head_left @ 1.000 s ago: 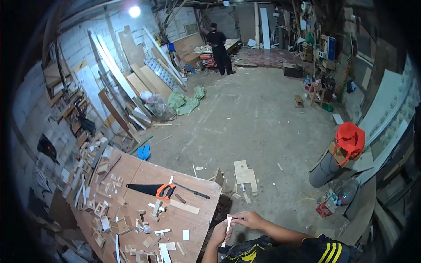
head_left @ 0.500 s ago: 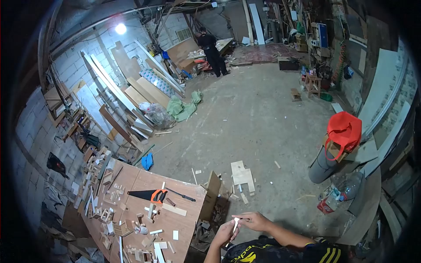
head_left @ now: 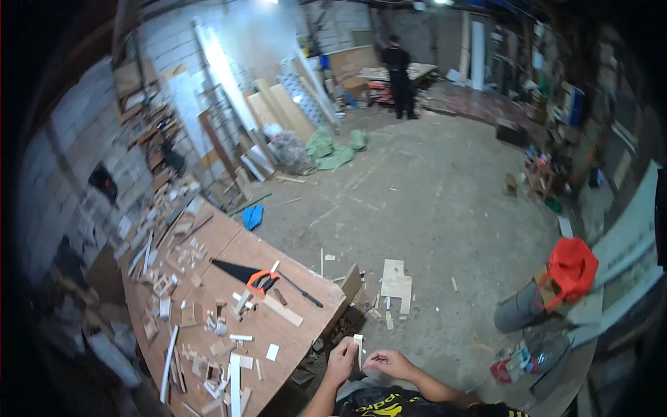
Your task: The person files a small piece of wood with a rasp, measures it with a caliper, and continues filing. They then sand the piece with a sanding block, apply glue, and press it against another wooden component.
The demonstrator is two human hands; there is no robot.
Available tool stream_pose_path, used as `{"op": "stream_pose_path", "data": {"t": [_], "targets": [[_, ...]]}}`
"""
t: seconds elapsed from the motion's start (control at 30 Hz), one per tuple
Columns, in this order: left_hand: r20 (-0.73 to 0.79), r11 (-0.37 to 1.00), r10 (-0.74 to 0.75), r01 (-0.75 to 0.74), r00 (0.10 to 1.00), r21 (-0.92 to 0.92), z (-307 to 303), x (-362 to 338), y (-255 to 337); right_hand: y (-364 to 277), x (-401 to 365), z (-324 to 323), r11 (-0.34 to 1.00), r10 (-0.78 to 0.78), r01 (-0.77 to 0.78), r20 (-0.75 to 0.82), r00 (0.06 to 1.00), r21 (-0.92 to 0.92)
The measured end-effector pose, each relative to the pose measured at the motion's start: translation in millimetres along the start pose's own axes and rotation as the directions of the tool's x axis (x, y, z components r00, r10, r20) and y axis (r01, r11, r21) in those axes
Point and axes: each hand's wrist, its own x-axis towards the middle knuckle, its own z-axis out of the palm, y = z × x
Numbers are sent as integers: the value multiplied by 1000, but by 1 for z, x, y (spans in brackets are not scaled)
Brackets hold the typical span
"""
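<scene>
My left hand (head_left: 340,360) is closed around a small pale wooden strip (head_left: 358,342), which stands roughly upright in front of my body. Just to its right, my right hand (head_left: 390,364) has its fingers curled together in a pinch, apart from the strip's top end. Whatever its fingertips hold, if anything, is too small to make out. Left of my hands, a workbench (head_left: 311,340) carries a handsaw (head_left: 243,275) with an orange and black handle, a slim dark file-like tool (head_left: 300,289), a flat wooden strip (head_left: 283,311) and many small wood pieces.
Plywood offcuts (head_left: 396,283) lie on the concrete floor ahead. A red bag (head_left: 573,265) rests near a grey cylinder (head_left: 517,309) at right, with a plastic bottle (head_left: 545,358) below. Boards (head_left: 288,111) lean on the left wall. Another person (head_left: 398,76) stands at the far table.
My hands have drawn apart, the right one leaving the wooden strip that stays in my left. The view has swung left and tilted down. The far person stands in about the same place.
</scene>
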Motion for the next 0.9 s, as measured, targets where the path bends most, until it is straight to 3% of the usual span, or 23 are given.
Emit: {"op": "stream_pose_path", "data": {"t": [0.07, 0.1, 0.13, 0.2, 0.23, 0.27, 0.3, 0.33, 0.4, 0.43, 0.47, 0.5, 0.53, 0.57, 0.6, 0.63, 0.67, 0.7, 0.73, 0.8, 0.83, 0.9], "targets": [[-128, 992, 37, -52, 991, -116, -11, 13, -10, -11, 18, 4, 999, 46, -44, 58, 997, -29], [-112, 951, -66, 28, 992, -309, -16, 18, -12, -21, 24, 12, 999, 32, -32, 20, 999, 29], [-165, 939, -79, 18, 983, -343, -19, 23, -14, -27, 30, 17, 996, 25, -24, -20, 999, 87], [-250, 875, 14, -133, 968, -465, -25, 35, -15, -34, 49, 20, 998, 58, -57, 51, 997, -12], [-300, 862, -2, -150, 954, -484, -31, 42, -14, -44, 60, 22, 949, 4, -4, -1, 1000, -314], [-327, 683, -18, -228, 945, -694, -37, 48, -14, -52, 69, 24, 810, -78, 47, -28, 997, -584], [-349, 452, -27, -300, 937, -840, -45, 53, -11, -51, 81, 24, 816, -184, 141, -21, 983, -560], [-380, 438, -40, -326, 924, -838, -55, 56, -9, -53, 90, 25, 811, -164, 141, 11, 986, -568], [-352, 391, -129, -279, 927, -877, -79, 60, -5, -60, 110, 29, 970, 16, -52, -153, 988, -236], [-430, 491, -120, -323, 895, -809, -91, 61, -4, -60, 120, 26, 966, 33, -63, -122, 992, -250], [-459, 481, -133, -348, 878, -805, -106, 64, -8, -58, 131, 21, 955, -9, -47, -189, 982, -291], [-649, 747, -67, -393, 758, -536, -120, 66, -16, -57, 139, 17, 943, -52, -36, -254, 966, -332], [-778, 920, 59, -338, 625, -201, -135, 65, -14, -69, 146, 23, 938, -36, -45, -227, 973, -342], [-730, 969, 204, -238, 653, 58, -154, 56, -14, -84, 152, 28, 862, -135, 33, -168, 977, -506], [-751, 972, 189, -231, 633, 49, -168, 47, 1, -97, 159, 34, 753, -226, 118, -87, 970, -648], [-524, 982, 187, -156, 831, 103, -180, 37, 20, -103, 166, 39, 727, -200, 118, -45, 979, -677], [-260, 981, 140, -97, 955, 169, -188, 26, 28, -108, 173, 48, 719, -179, 126, -7, 984, -684], [-156, 908, 290, -220, 944, 357, -186, 29, -2, -113, 181, 59, 700, -150, 169, 88, 985, -693], [-214, 917, 279, -193, 936, 350, -183, 22, 1, -118, 190, 71, 684, -117, 217, 188, 975, -696], [-56, 968, 58, -43, 997, 248, -179, 5, 15, -129, 206, 103, 646, -89, 307, 331, 939, -699], [-126, 971, 53, -22, 991, 237, -175, 1, 5, -131, 216, 119, 613, -88, 379, 418, 904, -693], [-447, 996, 80, -55, 891, 69, -163, -4, -22, -130, 233, 145, 610, -121, 472, 513, 850, -637]]}}
